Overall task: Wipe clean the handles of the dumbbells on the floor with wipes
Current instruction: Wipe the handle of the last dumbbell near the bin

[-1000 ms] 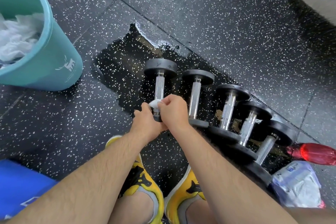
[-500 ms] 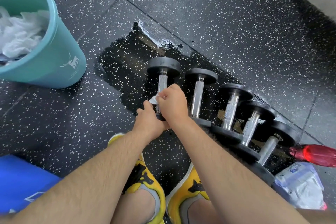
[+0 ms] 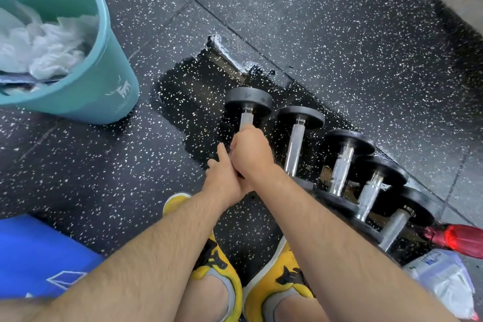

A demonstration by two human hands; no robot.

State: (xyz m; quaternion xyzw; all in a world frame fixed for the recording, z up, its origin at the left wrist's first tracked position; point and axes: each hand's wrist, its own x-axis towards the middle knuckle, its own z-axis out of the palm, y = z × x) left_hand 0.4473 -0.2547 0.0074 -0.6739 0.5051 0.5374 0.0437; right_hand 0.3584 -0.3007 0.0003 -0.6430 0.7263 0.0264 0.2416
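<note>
At the row's left end, dumbbell: right hand clasps handle, left hand grip unclear — hard rubbing may roll it into neighbour.

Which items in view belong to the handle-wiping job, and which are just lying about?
Job: right hand, left hand, leftmost dumbbell they hold, four other dumbbells, wipes pack, teal bin of crumpled wipes.
Lying about: red bottle, blue object.

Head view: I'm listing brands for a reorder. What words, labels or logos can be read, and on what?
Teal bucket: white deer logo; print beneath too small to read.
Wipes pack: blue lettering, too blurred to read.
Blue object: white diamond outline, no words.
Nothing legible.
</note>
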